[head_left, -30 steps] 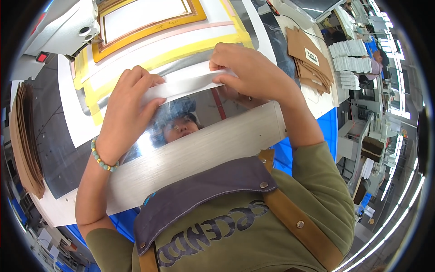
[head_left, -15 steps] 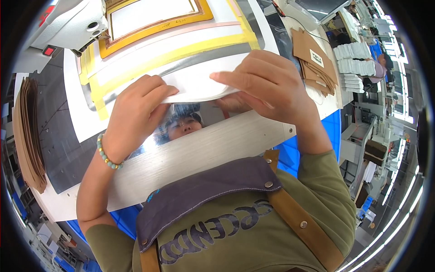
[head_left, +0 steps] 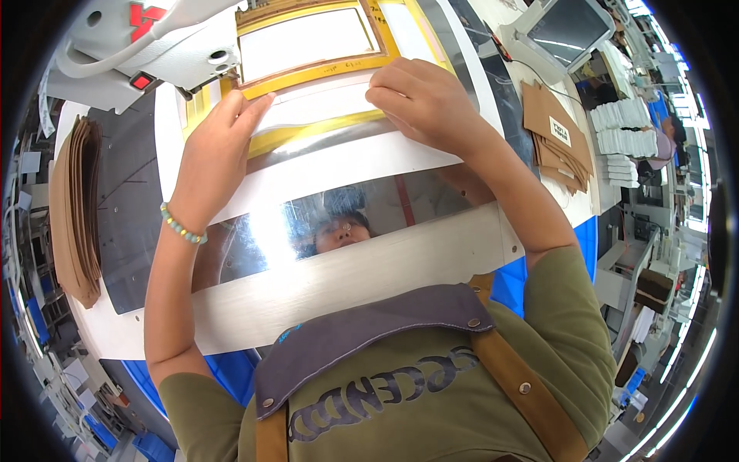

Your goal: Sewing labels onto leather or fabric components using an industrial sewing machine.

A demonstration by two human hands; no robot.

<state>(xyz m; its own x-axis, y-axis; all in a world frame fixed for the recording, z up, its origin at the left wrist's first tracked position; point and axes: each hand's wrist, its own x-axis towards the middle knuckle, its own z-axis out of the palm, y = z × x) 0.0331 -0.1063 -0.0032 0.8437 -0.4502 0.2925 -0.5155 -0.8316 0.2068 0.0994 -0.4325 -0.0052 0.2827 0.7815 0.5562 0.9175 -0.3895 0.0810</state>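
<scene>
Both my hands are over a work board at the sewing machine. The fingers of my left hand (head_left: 219, 146) are pinched on the left end of a white sheet (head_left: 319, 104). At its right end the fingers of my right hand (head_left: 427, 104) are curled in, with their tips on the sheet. The sheet lies just below the near bar of a yellow frame (head_left: 323, 71), which has a white centre. Yellow tape (head_left: 315, 131) runs across the board on the near side of the sheet. Where the sheet's ends sit under my fingers is hidden.
The grey-white sewing machine head (head_left: 165, 54) stands at the far left. A shiny metal plate (head_left: 369, 204) lies before me. Brown folded pieces (head_left: 77, 212) stack at left, with brown labelled pieces (head_left: 558, 135) at right. Beyond are a screen (head_left: 566, 31) and white stacks (head_left: 620, 131).
Both hands have moved away from me with the white sheet, from above the shiny plate to the yellow frame's near edge. The sheet was raised and bowed before; now it lies lower.
</scene>
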